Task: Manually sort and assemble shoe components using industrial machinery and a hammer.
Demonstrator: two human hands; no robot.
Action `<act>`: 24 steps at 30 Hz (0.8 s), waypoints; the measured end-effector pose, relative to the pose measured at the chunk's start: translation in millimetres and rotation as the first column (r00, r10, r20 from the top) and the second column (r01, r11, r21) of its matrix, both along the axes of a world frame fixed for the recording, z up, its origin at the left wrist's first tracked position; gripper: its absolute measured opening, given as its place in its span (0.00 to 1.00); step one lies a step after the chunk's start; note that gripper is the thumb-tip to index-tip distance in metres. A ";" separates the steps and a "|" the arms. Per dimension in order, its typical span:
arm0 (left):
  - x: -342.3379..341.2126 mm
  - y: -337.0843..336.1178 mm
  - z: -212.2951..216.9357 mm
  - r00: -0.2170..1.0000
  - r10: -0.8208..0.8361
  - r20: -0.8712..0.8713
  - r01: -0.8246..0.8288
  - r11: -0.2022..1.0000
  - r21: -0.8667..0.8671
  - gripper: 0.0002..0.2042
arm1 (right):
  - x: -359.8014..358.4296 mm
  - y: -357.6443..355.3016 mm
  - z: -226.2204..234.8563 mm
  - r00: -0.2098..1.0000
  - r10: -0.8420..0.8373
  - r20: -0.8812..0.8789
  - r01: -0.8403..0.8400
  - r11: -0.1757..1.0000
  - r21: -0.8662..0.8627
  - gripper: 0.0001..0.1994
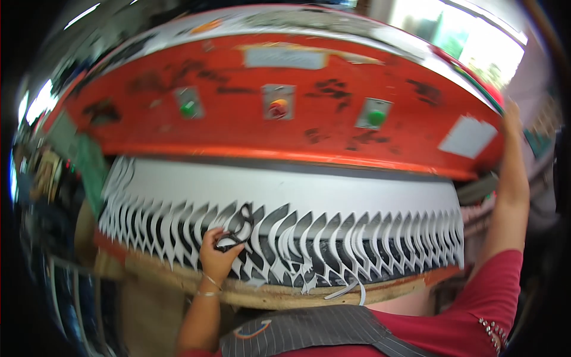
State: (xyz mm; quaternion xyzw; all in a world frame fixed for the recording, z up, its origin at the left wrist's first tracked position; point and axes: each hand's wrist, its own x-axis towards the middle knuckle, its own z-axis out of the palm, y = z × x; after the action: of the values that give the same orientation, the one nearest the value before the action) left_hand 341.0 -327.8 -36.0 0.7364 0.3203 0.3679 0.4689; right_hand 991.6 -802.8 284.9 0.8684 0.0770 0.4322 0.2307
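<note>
Facing a big red machine (330, 128) and slashed white sheet (279, 184), reaching far right with right hand (511, 116) (can't tell its grip), pinching a dark loop (245, 231) left of middle with left hand (217, 251). Risking ripping the sheet by snagging that loop.

Black-blotched red machine (238, 134), white sheet (267, 184)

From here, the side buttons (376, 118) show green, the middle button (278, 109) orange-red. Black curves (328, 252) repeat across the sheet; the held piece (248, 209) is black too. Apron (309, 327): charcoal, pale pinstripes, rainbow motif (252, 329). Sleeve (499, 279): crimson.

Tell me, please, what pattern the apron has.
The apron is dark grey with thin, pale stripes; head view shows it best.
</note>
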 end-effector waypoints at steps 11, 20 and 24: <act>-31.8 -14.5 -18.6 0.900 0.163 -0.404 -0.001 0.928 0.372 0.20 | 108.5 -43.9 2.3 0.958 0.137 -0.251 -0.123 0.990 0.072 0.14; -42.3 -18.1 -25.8 0.895 0.332 -0.300 -0.185 0.885 0.427 0.20 | -65.5 1.1 -82.6 0.706 0.705 -0.068 -0.426 0.500 0.754 0.10; -47.7 -4.0 -25.2 0.902 0.279 -0.330 -0.121 0.896 0.428 0.19 | -218.4 71.3 -171.0 0.320 0.947 0.003 -0.126 0.040 0.991 0.15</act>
State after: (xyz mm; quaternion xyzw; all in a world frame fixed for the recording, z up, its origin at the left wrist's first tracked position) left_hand 293.3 -331.8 -61.2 0.8357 0.3997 0.3211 0.1966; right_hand 773.1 -731.6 113.9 0.7857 0.2855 0.0736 -0.5439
